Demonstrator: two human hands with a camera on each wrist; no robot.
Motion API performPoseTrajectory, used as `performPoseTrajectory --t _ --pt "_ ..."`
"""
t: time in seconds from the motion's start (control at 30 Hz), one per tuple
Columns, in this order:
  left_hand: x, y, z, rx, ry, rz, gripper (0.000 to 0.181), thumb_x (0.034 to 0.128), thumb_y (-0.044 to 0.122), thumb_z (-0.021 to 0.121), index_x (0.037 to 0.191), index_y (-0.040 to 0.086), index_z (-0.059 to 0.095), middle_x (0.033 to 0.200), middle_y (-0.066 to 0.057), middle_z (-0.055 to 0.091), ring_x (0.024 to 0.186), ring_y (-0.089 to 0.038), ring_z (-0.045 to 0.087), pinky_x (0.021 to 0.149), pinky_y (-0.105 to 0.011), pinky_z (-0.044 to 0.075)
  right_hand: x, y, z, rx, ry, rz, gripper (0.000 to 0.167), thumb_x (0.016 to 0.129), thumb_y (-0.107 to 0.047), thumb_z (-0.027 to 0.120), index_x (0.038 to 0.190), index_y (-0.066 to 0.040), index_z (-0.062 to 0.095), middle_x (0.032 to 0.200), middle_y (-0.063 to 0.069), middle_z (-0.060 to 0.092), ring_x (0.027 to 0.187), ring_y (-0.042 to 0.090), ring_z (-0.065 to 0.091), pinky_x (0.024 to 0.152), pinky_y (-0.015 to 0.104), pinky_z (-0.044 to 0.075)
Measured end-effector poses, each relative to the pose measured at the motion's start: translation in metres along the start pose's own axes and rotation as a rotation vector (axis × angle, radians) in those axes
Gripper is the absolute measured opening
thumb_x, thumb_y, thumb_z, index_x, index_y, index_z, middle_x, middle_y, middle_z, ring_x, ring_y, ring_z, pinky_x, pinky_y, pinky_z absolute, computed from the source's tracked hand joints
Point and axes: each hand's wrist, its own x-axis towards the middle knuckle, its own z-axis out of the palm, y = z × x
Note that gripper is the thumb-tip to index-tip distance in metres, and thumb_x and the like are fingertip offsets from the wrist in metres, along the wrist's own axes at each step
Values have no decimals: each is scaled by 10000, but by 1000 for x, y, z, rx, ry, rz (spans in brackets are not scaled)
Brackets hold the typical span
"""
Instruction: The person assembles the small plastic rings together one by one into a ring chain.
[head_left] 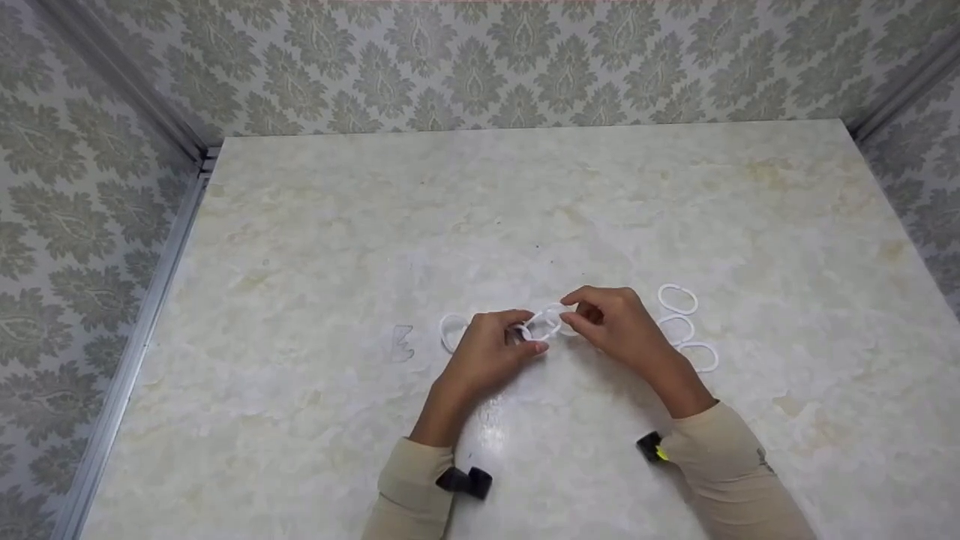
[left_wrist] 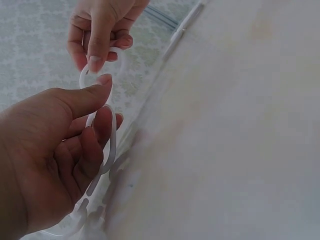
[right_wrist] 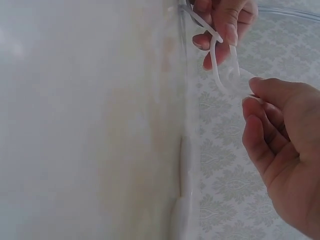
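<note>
My left hand [head_left: 491, 346] grips a white plastic oval link [left_wrist: 113, 137] between thumb and fingers over the middle of the table. More white links [head_left: 442, 331] trail from under that hand to its left, partly hidden by it. My right hand [head_left: 621, 324] pinches another white link, blurred, with thumb and index finger. In the right wrist view, this link meets the end of a looped link [right_wrist: 214, 62] at the left hand. Whether the pinched link is threaded through it, I cannot tell.
Three loose white oval links lie right of my right hand: an upper one [head_left: 660, 297], a middle one [head_left: 693, 328] and a lower one [head_left: 716, 358]. A transparent notched plastic piece [head_left: 399, 343] lies at left. Patterned walls [head_left: 480, 67] border the marbled table [head_left: 337, 217].
</note>
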Motion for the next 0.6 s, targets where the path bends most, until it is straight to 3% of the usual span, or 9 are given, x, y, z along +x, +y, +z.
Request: performPoseTrajectory --t 0.2,0.4,0.47,0.6 --pt "-2 -1 -5 61 -4 16 421 866 202 808 1265 115 702 864 4 708 660 -62 546 667 -241 483 -1 3 -3 26 -9 49 146 886 -80 772 1027 -45 758 765 34 732 665 66 608 645 202 515" --pt "-3 -2 -11 100 -4 30 435 860 205 809 1275 125 706 849 -11 700 658 -71 535 680 -250 481 -2 7 -3 36 -24 31 162 947 -52 692 1091 -51 766 878 48 723 718 66 584 665 218 516" --pt "-3 -2 -13 116 0 46 456 855 215 816 1284 108 703 905 -40 717 699 -108 555 706 -282 496 -1 8 -3 46 -41 29 192 959 -20 660 1120 -50 760 928 71 720 757 76 598 693 228 529" --pt "-1 -3 -16 163 19 63 515 862 272 815 1325 94 677 1139 -94 744 974 -189 667 912 -373 539 -1 10 -4 87 -58 75 211 951 -4 665 1145 -24 743 987 102 734 806 103 650 733 226 550"
